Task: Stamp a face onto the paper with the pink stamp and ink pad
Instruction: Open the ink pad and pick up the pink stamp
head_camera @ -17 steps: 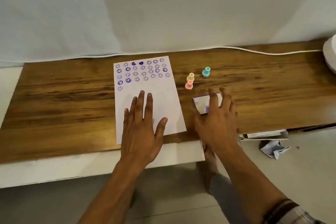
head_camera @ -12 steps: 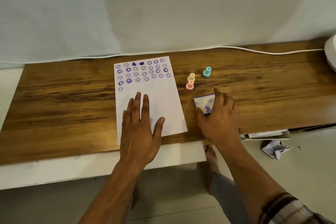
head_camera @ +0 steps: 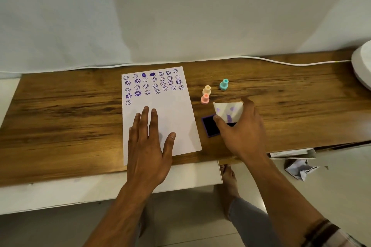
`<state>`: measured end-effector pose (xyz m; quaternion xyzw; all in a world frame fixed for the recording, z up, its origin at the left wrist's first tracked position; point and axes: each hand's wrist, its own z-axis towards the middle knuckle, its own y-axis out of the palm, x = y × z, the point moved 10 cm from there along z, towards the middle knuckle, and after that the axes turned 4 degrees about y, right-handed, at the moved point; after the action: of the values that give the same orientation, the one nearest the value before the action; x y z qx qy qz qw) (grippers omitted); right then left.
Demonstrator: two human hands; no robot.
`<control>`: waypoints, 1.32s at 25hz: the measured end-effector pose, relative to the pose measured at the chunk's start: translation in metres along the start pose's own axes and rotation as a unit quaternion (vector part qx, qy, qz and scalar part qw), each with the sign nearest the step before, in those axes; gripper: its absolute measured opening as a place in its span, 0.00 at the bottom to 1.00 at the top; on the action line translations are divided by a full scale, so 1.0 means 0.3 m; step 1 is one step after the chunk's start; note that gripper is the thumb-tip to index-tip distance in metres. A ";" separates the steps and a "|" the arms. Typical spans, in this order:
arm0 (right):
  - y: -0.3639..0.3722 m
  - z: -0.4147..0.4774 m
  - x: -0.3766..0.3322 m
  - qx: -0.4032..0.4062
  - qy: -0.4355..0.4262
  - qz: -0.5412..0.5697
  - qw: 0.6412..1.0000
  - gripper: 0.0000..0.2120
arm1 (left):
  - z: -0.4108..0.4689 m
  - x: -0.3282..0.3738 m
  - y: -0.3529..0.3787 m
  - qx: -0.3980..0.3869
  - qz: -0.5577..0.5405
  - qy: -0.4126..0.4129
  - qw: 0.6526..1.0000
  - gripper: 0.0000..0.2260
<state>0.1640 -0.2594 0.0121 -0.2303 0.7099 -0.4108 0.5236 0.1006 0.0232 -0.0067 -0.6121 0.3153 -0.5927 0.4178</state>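
A white paper (head_camera: pixel 176 118) with several purple stamped faces along its top lies on the wooden table (head_camera: pixel 60 118). My left hand (head_camera: pixel 148 142) lies flat on the paper's lower half, fingers apart. Just right of the paper sits the purple ink pad (head_camera: pixel 209 126), its dark pad showing. My right hand (head_camera: pixel 241 132) grips the pad's white, ink-stained lid (head_camera: pixel 228 111), tilted up above the pad. The pink stamp (head_camera: pixel 205 99) stands upright behind the pad, untouched.
A yellow stamp (head_camera: pixel 207 90) and a teal stamp (head_camera: pixel 223 84) stand beside the pink one. A white cable (head_camera: pixel 281 63) runs along the table's back edge, and a white object (head_camera: pixel 363 66) sits at the far right. Crumpled paper (head_camera: pixel 299 170) lies on the floor.
My right hand has closed on the ink pad's lid and tipped it up, uncovering the dark pad. My left hand has stayed flat on the paper.
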 end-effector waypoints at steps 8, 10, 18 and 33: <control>-0.002 0.179 0.015 0.010 0.000 -0.021 1.000 0.43 | -0.001 0.012 -0.011 0.015 -0.017 -0.004 1.000 0.36; 0.020 0.185 0.005 0.001 -0.010 -0.023 1.000 0.40 | 0.000 0.011 -0.011 0.014 -0.021 -0.008 1.000 0.37; 0.025 0.215 -0.022 0.046 -0.042 -0.098 0.993 0.35 | -0.004 0.008 -0.022 0.018 -0.025 -0.010 0.999 0.36; 0.118 0.103 -0.258 0.013 -0.211 -0.068 0.975 0.15 | -0.008 0.021 -0.074 0.033 -0.066 -0.036 0.997 0.32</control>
<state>0.2233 -0.1915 0.0223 -0.3528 0.5603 -0.3971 0.6356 0.0965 0.0272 0.0157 -0.6386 0.2387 -0.6066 0.4089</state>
